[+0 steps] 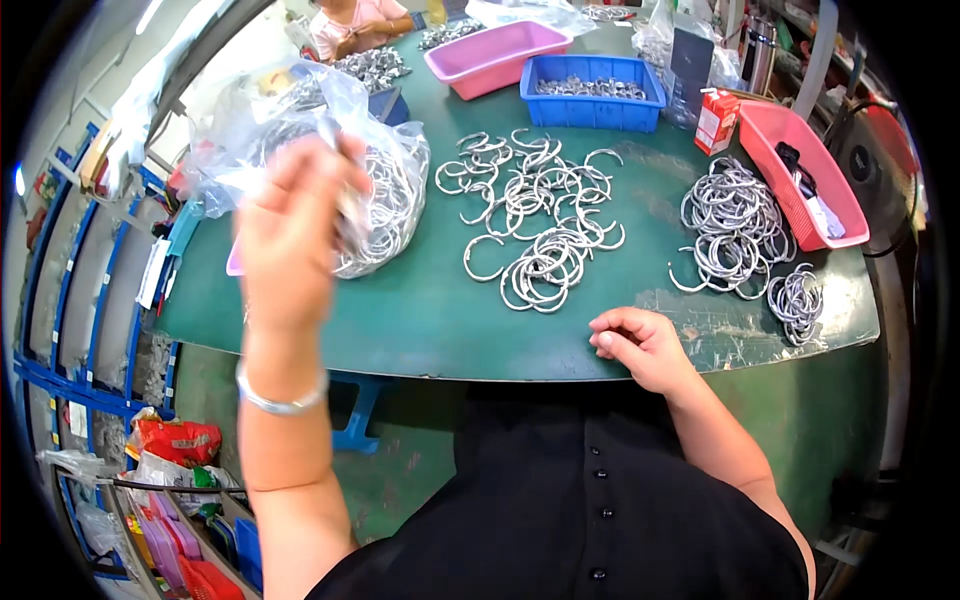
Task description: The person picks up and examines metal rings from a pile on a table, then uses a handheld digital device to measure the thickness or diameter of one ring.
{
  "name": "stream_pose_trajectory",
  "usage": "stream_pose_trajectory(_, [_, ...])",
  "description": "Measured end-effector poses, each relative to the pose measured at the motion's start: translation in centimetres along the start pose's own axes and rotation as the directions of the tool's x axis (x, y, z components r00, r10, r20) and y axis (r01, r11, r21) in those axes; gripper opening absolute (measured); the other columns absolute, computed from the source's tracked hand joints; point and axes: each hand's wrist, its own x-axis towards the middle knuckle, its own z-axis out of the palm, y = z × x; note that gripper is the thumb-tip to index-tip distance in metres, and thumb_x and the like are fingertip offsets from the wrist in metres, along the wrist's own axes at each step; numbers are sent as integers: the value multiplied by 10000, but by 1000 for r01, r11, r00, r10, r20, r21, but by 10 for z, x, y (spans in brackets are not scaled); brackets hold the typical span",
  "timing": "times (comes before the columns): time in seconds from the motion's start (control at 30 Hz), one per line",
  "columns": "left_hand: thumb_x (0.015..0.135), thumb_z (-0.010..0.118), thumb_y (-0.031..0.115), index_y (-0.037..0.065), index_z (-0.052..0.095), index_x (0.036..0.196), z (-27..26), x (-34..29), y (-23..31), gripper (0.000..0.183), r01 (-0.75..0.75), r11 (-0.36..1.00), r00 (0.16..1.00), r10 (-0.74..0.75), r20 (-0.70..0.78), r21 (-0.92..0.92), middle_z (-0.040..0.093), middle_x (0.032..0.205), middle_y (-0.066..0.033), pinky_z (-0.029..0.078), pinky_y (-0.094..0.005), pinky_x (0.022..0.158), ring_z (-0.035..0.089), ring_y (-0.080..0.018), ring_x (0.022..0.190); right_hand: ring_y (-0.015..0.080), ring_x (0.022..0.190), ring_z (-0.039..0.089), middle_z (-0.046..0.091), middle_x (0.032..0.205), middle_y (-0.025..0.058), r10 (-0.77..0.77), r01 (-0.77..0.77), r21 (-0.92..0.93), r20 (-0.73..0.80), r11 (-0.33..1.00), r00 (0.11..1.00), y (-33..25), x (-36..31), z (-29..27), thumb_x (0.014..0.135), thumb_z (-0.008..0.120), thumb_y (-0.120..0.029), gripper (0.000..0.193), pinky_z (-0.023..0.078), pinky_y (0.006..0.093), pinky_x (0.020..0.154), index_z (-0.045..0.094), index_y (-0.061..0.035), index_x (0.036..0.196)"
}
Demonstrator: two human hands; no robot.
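Head view: left grip (295,215) blurred — hold unclear — by silvery metal rings (395,215) in a clear plastic bag (352,95), ten o'clock; right grip (643,347) curled loosely, empty-looking, four o'clock. Ring-handling seemed underway; picking likely needed untangling.

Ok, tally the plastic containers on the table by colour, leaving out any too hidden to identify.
Pink: 2 (back tray, right-hand tray)
Blue: 2 (tray of small metal parts, container partly behind the plastic bag)
Total: 4
Left out: a pink edge beside the plastic bag, mostly hidden.
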Motion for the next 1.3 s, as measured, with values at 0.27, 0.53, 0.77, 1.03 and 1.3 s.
stream_pose_trajectory(0.27, [815,532,173,12,600,935,-89,84,0,212,-79,78,774,633,12,994,591,731,-45,387,-191,498,491,-76,540,68,677,552,593,773,33,-47,47,-6,35,999,998,1,1,9,803,548,-66,172,446,202,609,572,18,950])
stream_pose_trajectory(0.53, [737,579,8,10,591,817,32,-14,-56,82,-653,413,724,586,363,635,560,668,-81,411,-235,515,522,-155,577,60,657,537,588,757,30,-39,39,-44,2,998,999,1,1,0,807,543,-64,160,437,199,593,574,21,938])
stream_pose_trajectory(0.77, [753,567,94,36,571,996,56,-45,-144,250,-224,702,907,-103,408,676,536,841,-116,444,-320,626,551,-246,698,58,664,533,587,760,28,-48,48,-25,18,999,999,1,2,6,809,538,-56,157,438,201,598,573,23,941])
stream_pose_trajectory(1.03, [758,541,112,9,608,838,68,-21,-157,146,-272,654,812,-238,533,706,557,807,-114,427,-326,662,542,-255,735,60,669,533,589,774,36,-35,36,-48,18,998,999,1,3,4,810,540,-54,159,439,198,602,571,26,943])
stream_pose_trajectory(1.3, [757,579,91,2,568,753,53,-3,-127,90,351,804,694,-567,443,480,491,606,19,318,-197,473,403,-43,545,64,669,537,590,781,37,-58,59,-32,31,998,998,4,3,3,810,543,-59,164,442,202,604,572,24,949])
